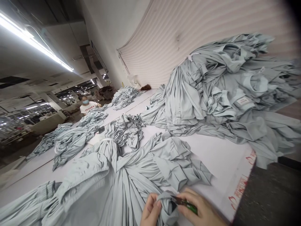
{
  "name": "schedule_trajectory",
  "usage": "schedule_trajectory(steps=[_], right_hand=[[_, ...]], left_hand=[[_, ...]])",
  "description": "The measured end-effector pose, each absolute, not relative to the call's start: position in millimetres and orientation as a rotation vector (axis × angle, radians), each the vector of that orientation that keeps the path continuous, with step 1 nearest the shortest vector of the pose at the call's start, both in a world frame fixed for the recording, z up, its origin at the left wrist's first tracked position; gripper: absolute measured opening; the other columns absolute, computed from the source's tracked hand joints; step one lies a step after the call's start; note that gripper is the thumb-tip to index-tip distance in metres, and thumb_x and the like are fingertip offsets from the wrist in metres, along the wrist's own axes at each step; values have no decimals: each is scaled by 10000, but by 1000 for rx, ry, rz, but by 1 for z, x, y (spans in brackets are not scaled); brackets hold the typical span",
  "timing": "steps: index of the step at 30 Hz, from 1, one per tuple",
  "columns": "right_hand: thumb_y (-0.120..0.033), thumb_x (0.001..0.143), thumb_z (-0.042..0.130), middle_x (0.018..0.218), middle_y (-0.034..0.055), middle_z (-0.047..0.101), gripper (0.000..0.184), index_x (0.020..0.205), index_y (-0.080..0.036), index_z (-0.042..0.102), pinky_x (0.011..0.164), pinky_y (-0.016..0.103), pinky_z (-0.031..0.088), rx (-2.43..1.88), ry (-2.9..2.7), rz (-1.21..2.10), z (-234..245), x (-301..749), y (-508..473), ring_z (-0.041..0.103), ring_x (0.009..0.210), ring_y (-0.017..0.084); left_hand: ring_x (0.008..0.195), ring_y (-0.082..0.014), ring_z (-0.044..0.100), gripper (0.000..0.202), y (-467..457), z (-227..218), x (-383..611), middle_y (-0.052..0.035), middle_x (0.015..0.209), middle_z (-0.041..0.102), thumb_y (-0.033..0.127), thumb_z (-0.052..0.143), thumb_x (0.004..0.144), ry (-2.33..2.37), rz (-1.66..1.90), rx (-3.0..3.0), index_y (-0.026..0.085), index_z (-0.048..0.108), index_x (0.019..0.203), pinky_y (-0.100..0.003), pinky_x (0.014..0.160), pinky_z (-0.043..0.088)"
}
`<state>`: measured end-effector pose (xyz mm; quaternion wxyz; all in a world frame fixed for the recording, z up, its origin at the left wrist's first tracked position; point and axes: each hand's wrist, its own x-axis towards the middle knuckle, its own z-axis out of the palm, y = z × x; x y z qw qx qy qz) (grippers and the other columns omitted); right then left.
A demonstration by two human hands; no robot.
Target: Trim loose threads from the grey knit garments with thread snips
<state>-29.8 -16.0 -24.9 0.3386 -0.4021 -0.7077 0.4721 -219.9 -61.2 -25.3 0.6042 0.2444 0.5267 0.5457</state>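
Pinched between the fingers of my left hand [150, 211] is a gathered part of a pale grey-green garment [168, 216], low in the head view. My right hand [199, 207] is closed round a pair of small thread snips [191, 207] with a green handle. The dark blades point left and touch or overlap the fabric beside my left fingers; whether they cut anything is hidden. From my hands the garment spreads over the table in long folds. An elastic-looking gathered edge [94, 168] lies to the left.
A large heap of similar garments [185, 91] rises at the right, against a ribbed pink-white sheet [160, 47]. More piles [72, 139] lie farther left along the white table [211, 150]. The table's right edge bears red print. A masked person [88, 105] stands at the far end.
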Motion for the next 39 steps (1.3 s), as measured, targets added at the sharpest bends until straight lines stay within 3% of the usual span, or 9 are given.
schedule_trajectory(steps=[3,9,19,25,30,36,39], right_hand=[[-267,832,566,930,34,693,218,991,-278,715,711,248,533,-1014,-1886,1232,-21,-24,-17,683,849,211],[-230,816,577,839,8,686,168,864,-270,734,679,230,515,-1033,-1950,1205,-9,-28,-16,674,771,186],[-202,787,612,861,-3,697,194,897,-307,732,671,226,508,-1057,-2049,1115,1,-18,-14,678,762,185],[-160,765,629,837,-9,679,211,904,-284,728,656,222,475,-1088,-2134,1129,9,-21,-16,657,754,174],[-147,773,603,845,-10,686,212,884,-270,735,670,210,461,-1103,-2108,1159,8,-24,-17,654,770,159],[-250,835,557,806,5,687,185,848,-253,742,669,231,490,-1063,-1987,1216,-2,-22,-15,666,765,179],[-341,850,555,902,30,706,200,923,-237,710,754,256,527,-1091,-1865,1192,-12,-16,-5,674,864,207]], left_hand=[[511,-71,326,539,-60,-24,-219,86,532,423,596,808,587,1232,1233,582,188,480,716,-218,567,245],[512,-64,285,543,-60,-24,-218,89,537,422,632,758,630,1238,1213,719,198,452,744,-223,554,204],[539,-75,189,501,-65,-20,-216,109,543,314,648,673,717,1379,1233,901,197,461,754,-244,540,131],[556,-83,224,522,-64,-14,-212,97,554,349,658,704,673,1392,1238,803,197,468,742,-224,562,194],[564,-86,191,556,-63,-14,-214,107,550,288,685,724,618,1457,1220,742,197,483,732,-209,558,189],[524,-79,256,542,-58,-24,-219,102,540,304,675,731,617,1409,1245,737,201,486,715,-211,540,213],[522,-79,290,526,-70,-18,-224,96,545,324,653,761,596,1450,1150,824,198,512,683,-214,543,257]])
